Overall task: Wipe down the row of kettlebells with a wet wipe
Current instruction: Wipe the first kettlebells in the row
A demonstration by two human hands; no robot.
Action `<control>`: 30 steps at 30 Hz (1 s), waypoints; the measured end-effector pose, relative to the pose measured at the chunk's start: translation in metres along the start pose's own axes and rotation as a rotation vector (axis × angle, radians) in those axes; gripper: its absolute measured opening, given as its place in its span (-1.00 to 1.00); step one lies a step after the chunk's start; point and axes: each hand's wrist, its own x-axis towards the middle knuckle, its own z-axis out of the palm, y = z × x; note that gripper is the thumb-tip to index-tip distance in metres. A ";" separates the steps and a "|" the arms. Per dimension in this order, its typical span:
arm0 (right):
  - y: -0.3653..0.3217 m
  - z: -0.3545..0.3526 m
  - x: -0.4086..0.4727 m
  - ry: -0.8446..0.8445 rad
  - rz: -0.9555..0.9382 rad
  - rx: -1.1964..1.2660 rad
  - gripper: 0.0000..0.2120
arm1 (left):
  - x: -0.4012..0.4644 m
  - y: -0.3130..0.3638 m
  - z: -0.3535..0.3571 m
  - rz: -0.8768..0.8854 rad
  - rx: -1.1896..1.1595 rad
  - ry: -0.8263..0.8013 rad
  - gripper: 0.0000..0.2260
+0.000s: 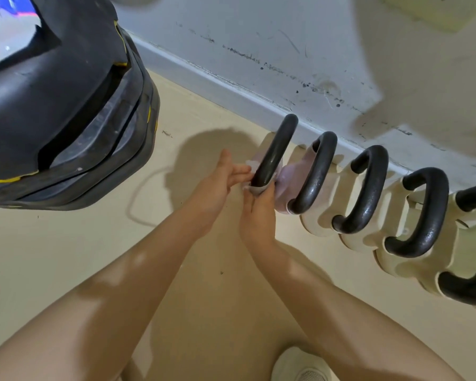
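Several kettlebells with black handles stand in a row along the wall, running from the middle to the right edge. The leftmost kettlebell has a pale pink body; the others, such as the kettlebell further right, are cream. A white wet wipe is wrapped around the lower near end of the leftmost handle. My right hand grips the wipe around that handle from below. My left hand is beside the handle on its left, fingers straight and touching the wipe's edge.
A stack of large black rubber weight plates with yellow trim stands at the left. A scuffed white wall and baseboard run behind the kettlebells. The floor is beige. My white shoe shows at the bottom.
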 end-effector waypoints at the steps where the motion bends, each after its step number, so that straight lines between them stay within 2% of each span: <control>1: -0.003 -0.001 0.002 -0.009 -0.014 0.024 -0.63 | 0.001 -0.001 -0.002 -0.002 -0.004 -0.003 -0.50; 2: -0.006 -0.004 0.004 -0.029 -0.040 0.027 -0.70 | 0.002 -0.002 -0.005 -0.009 -0.010 -0.009 -0.50; 3: -0.008 -0.007 0.005 -0.041 -0.088 -0.006 -0.66 | 0.002 -0.003 -0.006 -0.016 -0.017 -0.010 -0.50; 7: -0.015 -0.023 0.004 -0.098 -0.245 -0.193 -0.37 | 0.001 -0.008 -0.002 -0.003 -0.054 0.011 -0.47; 9: -0.022 -0.027 0.015 -0.040 -0.402 -0.424 -0.40 | 0.002 -0.011 0.000 0.003 -0.075 0.030 -0.45; 11: -0.030 -0.034 0.034 -0.038 -0.667 -0.724 -0.55 | 0.003 -0.011 0.000 0.013 -0.081 0.030 -0.39; 12: -0.037 -0.039 0.046 -0.080 -0.694 -0.795 -0.64 | 0.004 -0.010 0.000 0.019 -0.079 0.020 -0.37; 14: -0.057 -0.048 0.069 -0.133 -0.566 -0.829 -0.67 | 0.004 -0.009 0.000 0.029 -0.057 0.000 -0.37; 16: -0.073 -0.054 0.084 -0.170 -0.367 -0.796 -0.52 | 0.003 -0.009 0.001 0.058 -0.006 -0.007 -0.51; 17: -0.077 -0.054 0.087 -0.188 -0.327 -0.784 -0.45 | 0.002 -0.009 0.002 0.085 0.035 -0.001 -0.63; 19: -0.080 -0.055 0.083 -0.232 -0.411 -0.818 -0.36 | 0.003 -0.011 0.002 0.149 0.142 0.001 -0.79; 21: -0.082 -0.061 0.074 -0.248 -0.588 -0.802 -0.35 | 0.002 -0.011 0.005 0.184 0.219 -0.003 -0.76; 24: -0.088 -0.083 0.069 -0.141 -0.754 -0.705 -0.64 | 0.000 -0.007 0.007 0.222 0.321 0.041 -0.73; 26: -0.081 -0.093 0.074 -0.258 -0.842 -0.865 -0.72 | 0.000 -0.006 0.009 0.223 0.325 0.059 -0.75; 28: -0.067 -0.098 0.079 -0.462 -0.917 -1.019 -0.66 | 0.002 -0.006 0.011 0.227 0.326 0.075 -0.77; 30: -0.067 -0.101 0.089 -0.510 -0.928 -1.083 -0.58 | 0.006 -0.005 0.013 0.231 0.358 0.105 -0.77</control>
